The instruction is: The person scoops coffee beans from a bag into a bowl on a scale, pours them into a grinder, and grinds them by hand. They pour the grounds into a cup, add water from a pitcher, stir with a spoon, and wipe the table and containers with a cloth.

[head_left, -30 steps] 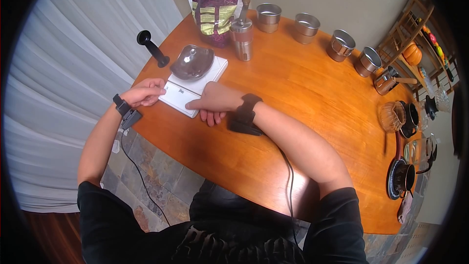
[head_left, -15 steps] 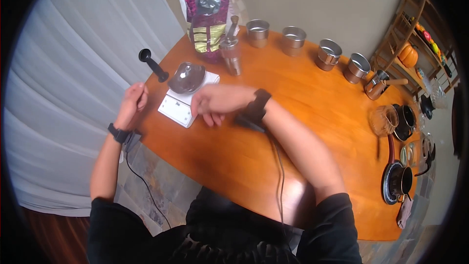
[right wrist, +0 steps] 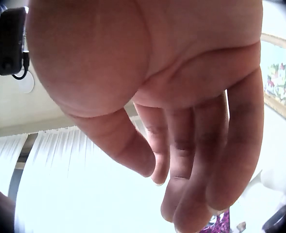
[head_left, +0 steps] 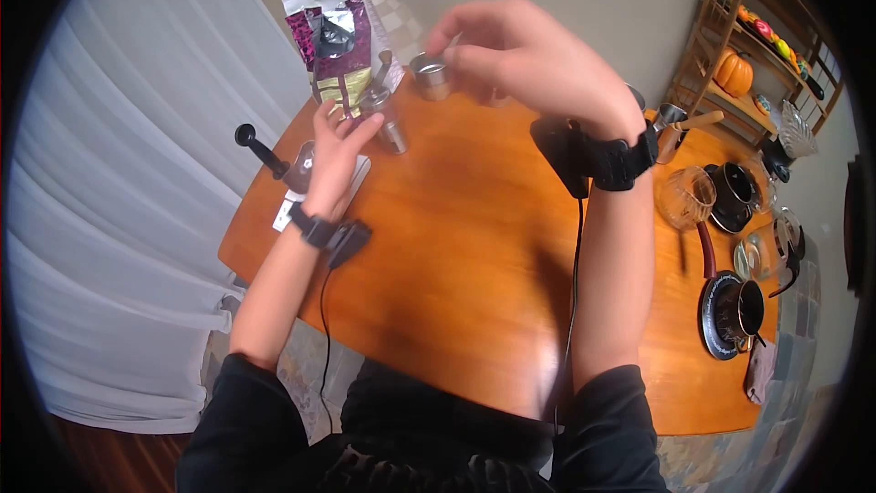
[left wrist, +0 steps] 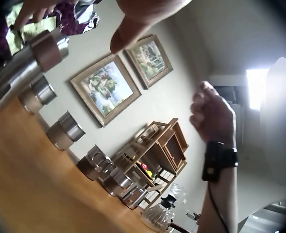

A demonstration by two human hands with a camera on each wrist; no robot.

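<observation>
My left hand (head_left: 336,153) reaches over the table with thumb and fingers spread, close to a metal hand coffee grinder (head_left: 393,132) with a brown band. The left wrist view shows the same grinder (left wrist: 14,77) upright, with the fingers beyond its top and the thumb apart from it. My right hand (head_left: 525,55) is raised over the table's far side, fingers loosely bent, nothing in them; its palm (right wrist: 147,53) fills the right wrist view. Behind the left hand stand a white scale (head_left: 287,212), partly hidden, and a dark glass bowl (head_left: 299,172) on it.
A purple and yellow bag (head_left: 319,55) stands behind the grinder, and a black scoop (head_left: 260,151) lies left of the bowl. Metal cups (left wrist: 66,131) line the back edge, some hidden by my right arm. Glass servers (head_left: 686,198) and a dark mug (head_left: 741,309) stand at the right.
My right hand has left the scale's edge and risen up and to the right. My left hand has moved from the scale's left side across to the grinder, its fingers spreading.
</observation>
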